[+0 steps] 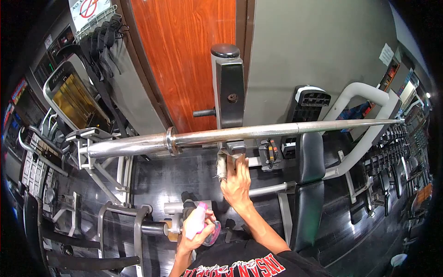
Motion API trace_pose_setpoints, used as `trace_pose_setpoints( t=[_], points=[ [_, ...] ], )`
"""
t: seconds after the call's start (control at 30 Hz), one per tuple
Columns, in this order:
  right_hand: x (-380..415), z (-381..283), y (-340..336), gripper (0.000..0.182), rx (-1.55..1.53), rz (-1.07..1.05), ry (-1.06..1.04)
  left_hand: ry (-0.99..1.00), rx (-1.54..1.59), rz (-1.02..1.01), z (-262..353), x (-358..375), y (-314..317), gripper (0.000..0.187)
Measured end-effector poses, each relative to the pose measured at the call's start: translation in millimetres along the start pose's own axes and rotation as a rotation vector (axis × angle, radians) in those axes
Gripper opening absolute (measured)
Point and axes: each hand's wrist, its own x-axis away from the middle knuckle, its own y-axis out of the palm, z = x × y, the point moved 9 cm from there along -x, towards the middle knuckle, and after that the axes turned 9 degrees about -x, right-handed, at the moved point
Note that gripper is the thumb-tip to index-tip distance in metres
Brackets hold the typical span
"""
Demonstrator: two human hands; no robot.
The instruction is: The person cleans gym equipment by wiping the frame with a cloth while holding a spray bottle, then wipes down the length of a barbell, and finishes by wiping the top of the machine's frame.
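Observation:
My left hand (199,233) is wrapped round a small white and pink bottle (197,220), held upright low in front of my shirt. Further forward, my right hand (237,180) presses a pale, worn cloth (222,167) against the rack upright, just below its metal bar holder (236,147). The cloth is partly hidden behind my fingers. Directly above that hand, a steel barbell (240,133) without plates lies across the rack. Its thick sleeve and collar (171,141) are on the left side.
The black and grey rack upright (230,90) stands before a wooden door (184,51). A black padded bench (308,203) is to the right, with a dumbbell rack (390,161) beyond. Metal machine frames (122,212) stand to the left. Black straps (102,46) hang from a wall rack.

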Motion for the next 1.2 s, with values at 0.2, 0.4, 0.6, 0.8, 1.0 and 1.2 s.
trace_pose_setpoints(
  t=[0.2, 0.4, 0.6, 0.8, 1.0, 1.2],
  points=[
    [4, -10, -10, 0.052, 0.171, -0.171, -0.022, 0.004, -0.001, -0.039, 2, 0, 6, 0.036],
    [7, -8, -18, 0.038, 0.08, -0.282, -0.115, 0.0, -0.043, -0.029, -1, 6, 1, 0.038],
    [-14, -5, -27, 0.034, 0.142, -0.505, -0.003, 0.015, -0.019, 0.02, 8, 15, -11, 0.038],
    [-8, 4, -14, 0.03, 0.335, -0.471, -0.077, 0.006, -0.042, 0.056, 0, 19, -24, 0.038],
    [-21, 0, -10, 0.036, 0.141, -0.453, -0.155, 0.004, -0.112, 0.02, 4, 13, -18, 0.036],
    [-21, 56, -4, 0.016, -0.588, -0.586, 0.054, 0.017, -0.116, -0.045, 3, 7, -7, 0.036]
  ],
)
